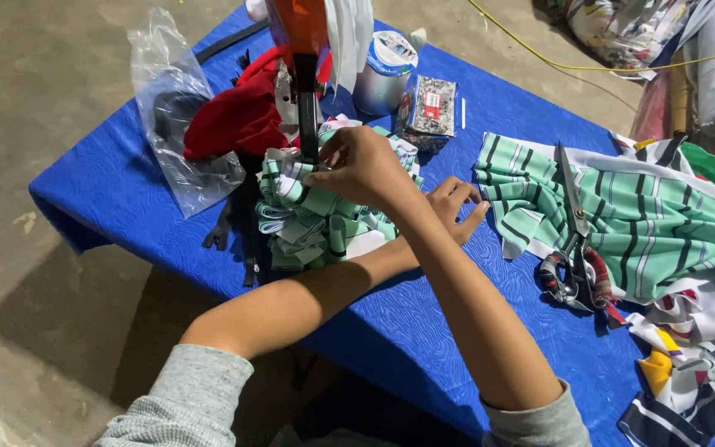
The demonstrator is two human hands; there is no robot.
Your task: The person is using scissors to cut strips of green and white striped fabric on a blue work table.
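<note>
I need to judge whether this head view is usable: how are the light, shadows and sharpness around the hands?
Head view: even, fairly bright light on the blue table; a dark shadow falls on the floor beneath its near edge. The right hand on the striped fabric stack is sharp, as are the left hand and scissors. Slight glare on the plastic bag; frame corners look mildly stretched.

Right grip (357,165) pinches a strip atop the strip pile (316,219) on the surface (117,194), directly below the machine (299,50). Left grip (453,211) lies crossed under the right forearm, just right of the pile. Plastic bag (179,116) and bunched cloth (237,116) sit left of the right grip; tape roll (384,73) and small packet (429,109) behind it. Scissors (574,240) lie on striped fabric (647,215), well right of both grips.
</note>
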